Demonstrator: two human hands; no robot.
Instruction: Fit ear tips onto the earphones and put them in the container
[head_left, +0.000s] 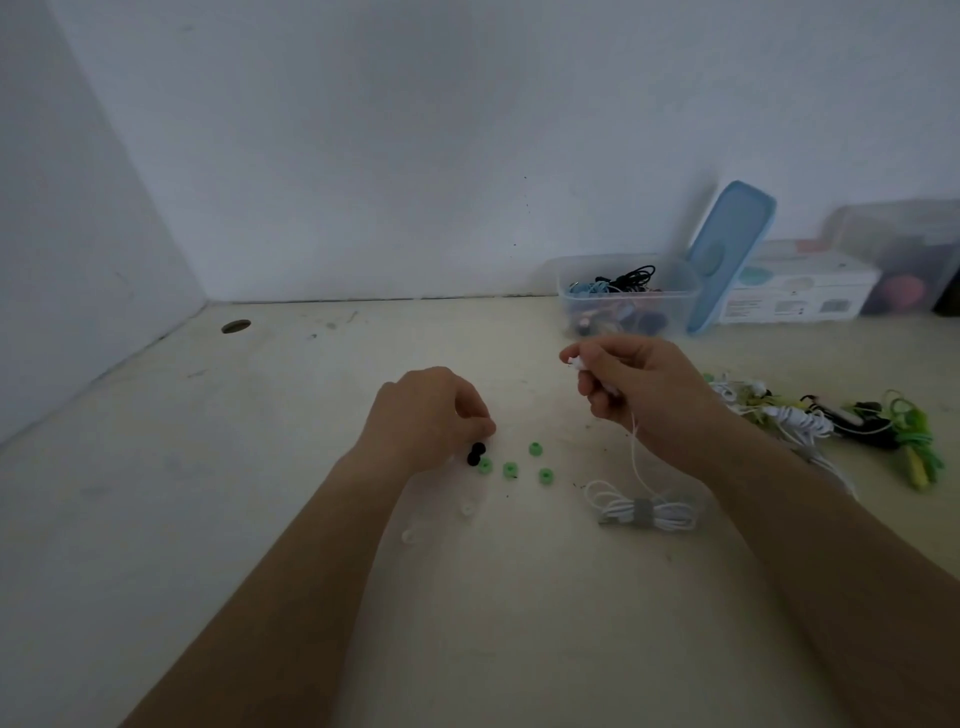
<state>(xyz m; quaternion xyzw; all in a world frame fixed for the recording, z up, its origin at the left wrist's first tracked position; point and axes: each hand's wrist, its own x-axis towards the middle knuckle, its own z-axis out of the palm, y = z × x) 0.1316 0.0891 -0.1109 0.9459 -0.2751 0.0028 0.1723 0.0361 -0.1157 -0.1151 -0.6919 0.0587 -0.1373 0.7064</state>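
My right hand (639, 384) pinches a white earphone (574, 361) above the table. Its cable hangs down to a coiled white bundle (644, 512) bound with a grey strap. My left hand (426, 415) is curled, fingertips down at the table just above two black ear tips (475, 453); whether it pinches anything is hidden. Several green ear tips (511, 469) lie to the right of the black ones. Two clear ear tips (466, 509) lie nearer to me. The clear container (675, 306) stands at the back right with earphones inside.
A blue lid (727, 254) leans against the wall beside the container. Boxes (795, 296) stand further right. A heap of white, black and green earphones (831, 421) lies at the right. A cable hole (236, 326) is at the table's back left.
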